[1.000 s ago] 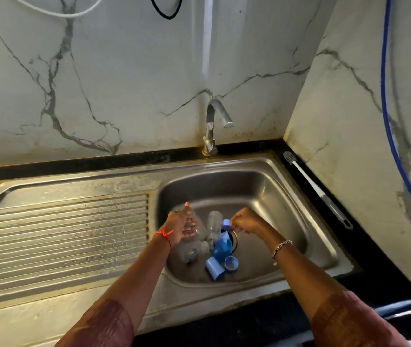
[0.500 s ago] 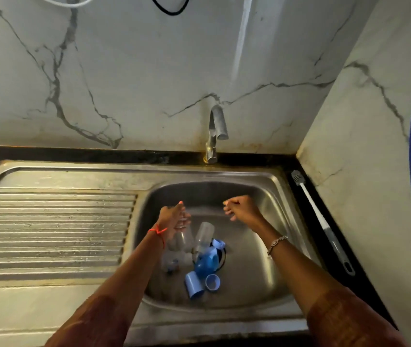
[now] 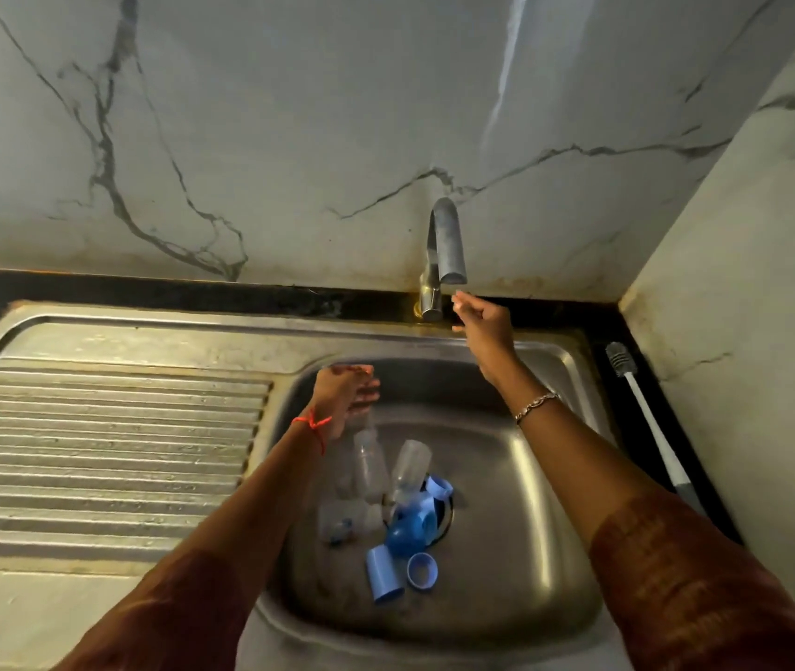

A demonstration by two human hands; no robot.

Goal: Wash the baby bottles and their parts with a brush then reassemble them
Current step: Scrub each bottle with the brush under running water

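Left hand point(image 3: 344, 394): over the basin, curled round the top of a clear bottle point(image 3: 369, 457), red thread point(image 3: 313, 424) at the wrist
Right hand point(image 3: 482, 322): up under the spout of the tap point(image 3: 445, 244), loosely bent, holding nothing, bracelet point(image 3: 536, 404) at the wrist; touching the tap base or not, cannot tell
Held bottle: tilted, foot down among the parts on the basin floor
Second bottle point(image 3: 412, 469): just beside the first, leaning
Blue parts: dome cap point(image 3: 405, 530) at the drain point(image 3: 448, 518), tube cap point(image 3: 383, 578) and ring point(image 3: 422, 571) side by side nearer the front, pale ring point(image 3: 439, 489) behind
Clear parts point(image 3: 342, 518): left of the dome cap, too blurred to name
Sink point(image 3: 531, 525): steel, draining board point(image 3: 110, 443) to the left
Brush point(image 3: 647, 418): well apart, flat on the dark worktop point(image 3: 168, 290) right of the sink, bristles toward the wall
Wall point(image 3: 289, 138): veined marble behind the tap
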